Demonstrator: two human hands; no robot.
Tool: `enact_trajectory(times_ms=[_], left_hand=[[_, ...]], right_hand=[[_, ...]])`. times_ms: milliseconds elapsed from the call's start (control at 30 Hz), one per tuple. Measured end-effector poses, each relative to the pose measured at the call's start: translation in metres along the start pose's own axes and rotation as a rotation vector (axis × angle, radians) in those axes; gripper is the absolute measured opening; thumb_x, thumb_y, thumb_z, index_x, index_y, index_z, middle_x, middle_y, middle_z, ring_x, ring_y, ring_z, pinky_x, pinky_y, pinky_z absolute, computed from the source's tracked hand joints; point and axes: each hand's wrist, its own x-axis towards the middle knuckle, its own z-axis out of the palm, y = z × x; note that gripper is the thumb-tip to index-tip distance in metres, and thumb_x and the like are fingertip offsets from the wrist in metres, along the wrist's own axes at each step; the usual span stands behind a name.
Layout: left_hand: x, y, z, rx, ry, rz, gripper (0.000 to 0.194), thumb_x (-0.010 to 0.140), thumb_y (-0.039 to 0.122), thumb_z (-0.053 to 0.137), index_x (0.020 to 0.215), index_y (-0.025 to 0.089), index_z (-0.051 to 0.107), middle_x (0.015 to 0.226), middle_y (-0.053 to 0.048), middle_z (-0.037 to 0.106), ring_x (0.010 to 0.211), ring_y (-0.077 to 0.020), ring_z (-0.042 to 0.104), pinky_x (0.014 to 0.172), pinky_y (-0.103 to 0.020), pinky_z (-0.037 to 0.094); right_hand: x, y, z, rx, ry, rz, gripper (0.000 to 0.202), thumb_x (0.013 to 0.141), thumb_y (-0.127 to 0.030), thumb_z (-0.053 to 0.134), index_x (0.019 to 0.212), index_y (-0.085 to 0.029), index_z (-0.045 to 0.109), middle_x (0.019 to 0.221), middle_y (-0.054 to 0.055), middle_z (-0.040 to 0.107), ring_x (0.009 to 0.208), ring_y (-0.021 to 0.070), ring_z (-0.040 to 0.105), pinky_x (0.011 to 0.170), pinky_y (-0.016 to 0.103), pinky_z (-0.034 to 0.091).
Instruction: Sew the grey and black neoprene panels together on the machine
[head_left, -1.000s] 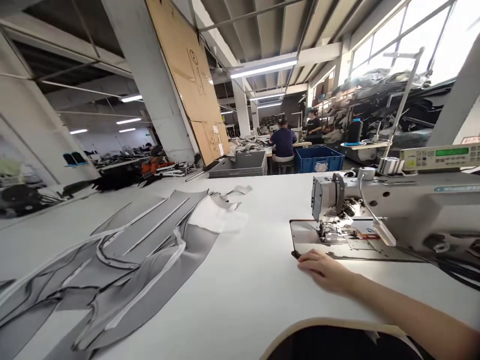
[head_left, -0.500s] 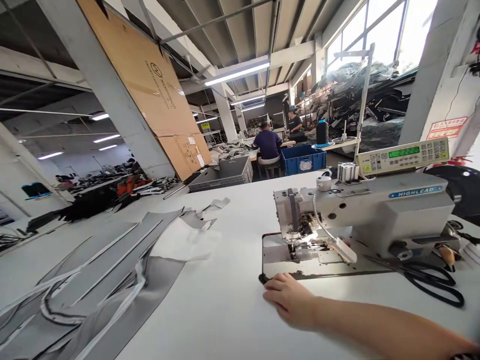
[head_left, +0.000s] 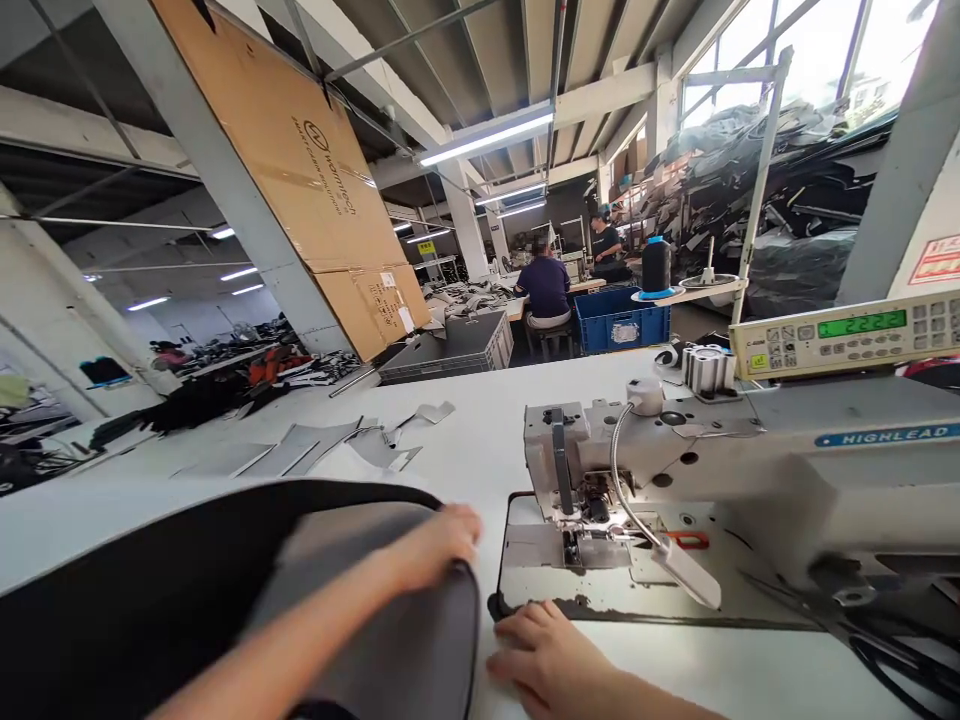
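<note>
Swung into view: dark panel (head_left: 405, 650), edge clasped by left grip (head_left: 439, 545), seemingly for control; right grip (head_left: 553, 655) lay loose, sewing machine (head_left: 742, 445) beyond.

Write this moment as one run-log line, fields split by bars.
left-hand grip: holding black-and-gray piece by edge | right-hand grip: on table beside sewing machine | gray fabric pieces: farther back on table
</note>
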Motion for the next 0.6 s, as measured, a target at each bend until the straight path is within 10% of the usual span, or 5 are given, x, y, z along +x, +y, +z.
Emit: enact_trajectory(times_ms=[133, 267, 433, 600], left_hand=[[0.045, 0.020, 0.081, -0.105, -0.116, 0.182, 0.023, 0.074, 0.015, 0.060, 0.054, 0.017, 0.050, 0.089, -0.002, 0.062, 0.092, -0.0184, 0.053, 0.084, -0.030, 0.042], [0.024, 0.024, 0.116, -0.178, -0.039, 0.324, 0.010, 0.077, 0.028, 0.063, 0.072, 0.021, 0.059, 0.109, -0.003, 0.063, 0.100, -0.0206, 0.056, 0.095, -0.033, 0.041], [-0.039, 0.014, 0.095, -0.212, 0.029, 0.057, 0.051, 0.083, 0.038, 0.057, 0.133, 0.031, 0.050, 0.143, -0.008, 0.046, 0.129, -0.0287, 0.044, 0.108, -0.042, 0.038], [-0.102, -0.015, 0.050, -0.120, 0.137, -0.387, 0.054, 0.087, 0.026, 0.041, 0.140, 0.031, 0.047, 0.148, -0.003, 0.043, 0.133, -0.0269, 0.042, 0.111, -0.042, 0.037]], right_hand=[[0.000, 0.020, 0.040, -0.046, 0.010, -0.102, 0.023, 0.094, -0.032, 0.050, 0.075, -0.025, 0.062, 0.071, 0.000, 0.063, 0.069, 0.0161, 0.053, 0.065, 0.030, 0.043], [-0.002, 0.021, 0.058, -0.009, -0.019, -0.148, 0.025, 0.098, -0.028, 0.041, 0.092, -0.032, 0.065, 0.073, -0.003, 0.064, 0.066, 0.0156, 0.054, 0.066, 0.030, 0.046], [0.023, 0.000, 0.034, 0.039, -0.067, -0.144, 0.036, 0.096, -0.041, 0.046, 0.131, -0.035, 0.052, 0.125, 0.001, 0.063, 0.115, 0.0225, 0.053, 0.097, 0.038, 0.043], [0.073, -0.011, -0.007, -0.069, -0.178, 0.125, 0.049, 0.083, -0.039, 0.060, 0.131, -0.030, 0.052, 0.135, 0.010, 0.052, 0.123, 0.0275, 0.047, 0.105, 0.046, 0.034]])
